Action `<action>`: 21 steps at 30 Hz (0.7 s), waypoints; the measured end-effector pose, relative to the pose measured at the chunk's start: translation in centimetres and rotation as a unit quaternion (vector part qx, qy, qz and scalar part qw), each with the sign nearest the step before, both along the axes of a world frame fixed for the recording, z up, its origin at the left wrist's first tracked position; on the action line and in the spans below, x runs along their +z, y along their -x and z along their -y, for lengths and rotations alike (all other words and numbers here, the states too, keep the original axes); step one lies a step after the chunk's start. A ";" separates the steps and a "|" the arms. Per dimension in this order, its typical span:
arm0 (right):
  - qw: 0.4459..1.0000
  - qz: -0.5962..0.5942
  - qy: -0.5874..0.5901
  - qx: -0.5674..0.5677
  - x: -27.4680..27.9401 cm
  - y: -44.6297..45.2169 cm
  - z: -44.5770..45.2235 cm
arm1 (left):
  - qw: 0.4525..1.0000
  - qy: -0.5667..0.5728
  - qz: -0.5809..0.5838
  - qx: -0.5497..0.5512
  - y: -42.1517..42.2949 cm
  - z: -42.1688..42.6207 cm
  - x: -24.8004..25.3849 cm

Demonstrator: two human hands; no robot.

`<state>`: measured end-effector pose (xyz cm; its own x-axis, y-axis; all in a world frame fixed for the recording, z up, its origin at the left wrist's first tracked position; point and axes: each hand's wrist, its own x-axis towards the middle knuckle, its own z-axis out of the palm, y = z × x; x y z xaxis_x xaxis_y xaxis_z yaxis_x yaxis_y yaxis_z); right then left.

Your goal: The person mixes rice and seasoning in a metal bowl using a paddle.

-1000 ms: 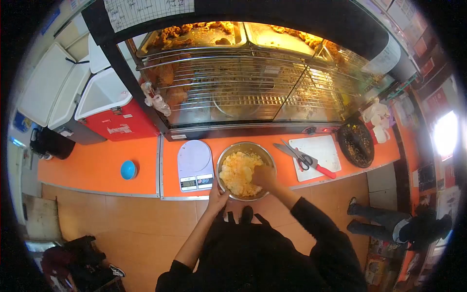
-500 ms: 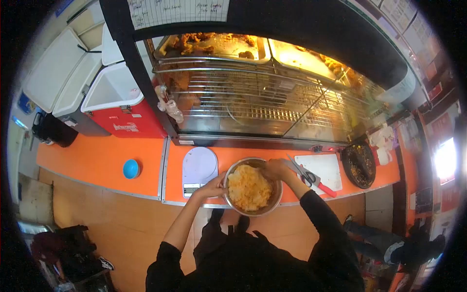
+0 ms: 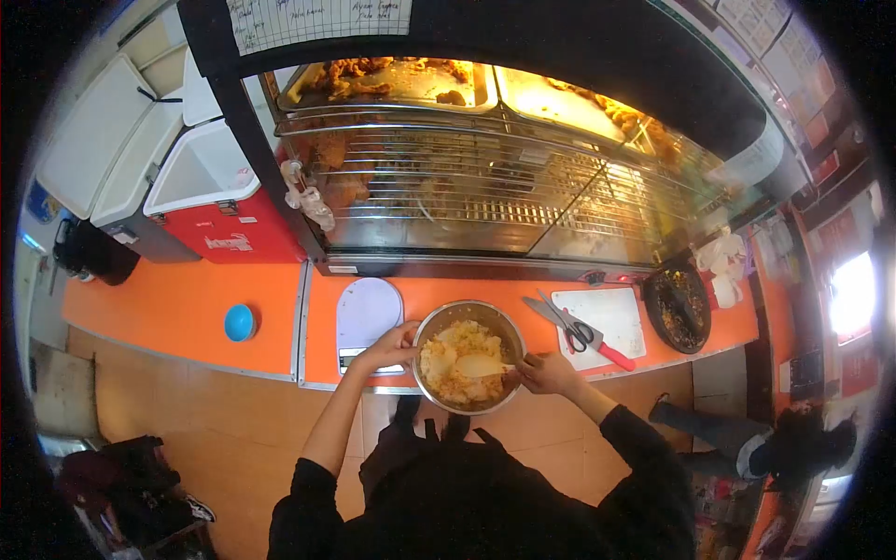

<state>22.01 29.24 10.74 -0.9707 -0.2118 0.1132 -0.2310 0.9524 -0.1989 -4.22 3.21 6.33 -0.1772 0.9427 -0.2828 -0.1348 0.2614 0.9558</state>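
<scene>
A steel mixing bowl of orange-tinted rice sits at the counter's front edge. My left hand is closed on the bowl's left rim. Over the right rim, my right hand grips the handle of a pale rice paddle, whose blade lies in the rice. Just left of the bowl is a white kitchen scale, partly behind my left hand.
Scissors and a red-handled knife lie on a white cutting board. A dark stone mortar stands further right. Behind is a heated display case. Leftward are a blue bowl and a red cooler.
My right hand has moved from the bowl's upper right to its lower right side, and the paddle now shows in the rice. My left hand stays on the rim.
</scene>
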 end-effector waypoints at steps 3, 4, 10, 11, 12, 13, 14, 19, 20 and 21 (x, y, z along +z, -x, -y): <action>0.997 0.035 -0.018 -0.062 1.9 -0.6 0.4 | 0.998 -0.005 0.011 0.064 -1.3 1.5 -2.1; 0.993 0.067 -0.021 -0.097 2.9 -0.2 0.4 | 0.993 0.005 0.017 0.117 -2.1 1.8 -2.3; 0.881 0.373 0.194 -0.216 8.4 4.2 0.1 | 0.986 0.015 0.011 0.167 -8.1 3.1 0.4; 0.881 0.373 0.195 -0.216 7.3 4.2 0.8 | 0.987 0.009 0.001 0.160 -8.7 3.1 -0.5; 0.916 0.325 0.100 -0.214 5.1 4.1 1.7 | 0.987 0.009 0.001 0.161 -9.3 3.1 -1.5; 0.930 0.299 0.053 -0.209 3.5 4.5 2.6 | 0.983 -0.005 0.013 0.185 -9.9 3.2 -2.4; 0.940 0.272 0.005 -0.206 1.8 4.9 3.5 | 0.977 -0.017 0.025 0.210 -10.2 3.3 -2.9; 0.929 0.231 -0.198 -0.210 -1.6 10.0 8.0 | 0.979 -0.009 0.025 0.200 -10.1 3.5 -1.6; 0.930 0.229 -0.197 -0.208 -1.5 10.3 7.4 | 0.979 -0.008 0.023 0.203 -10.1 3.5 -1.5; 0.942 0.211 -0.180 -0.189 -1.7 10.2 6.7 | 0.978 -0.029 0.039 0.203 -10.2 3.6 -1.8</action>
<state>11.81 22.55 9.05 -0.9267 0.2075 -0.3134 0.1658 0.9740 0.1547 6.02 -0.41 4.56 -0.5193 0.8143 -0.2593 -0.2894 0.1178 0.9499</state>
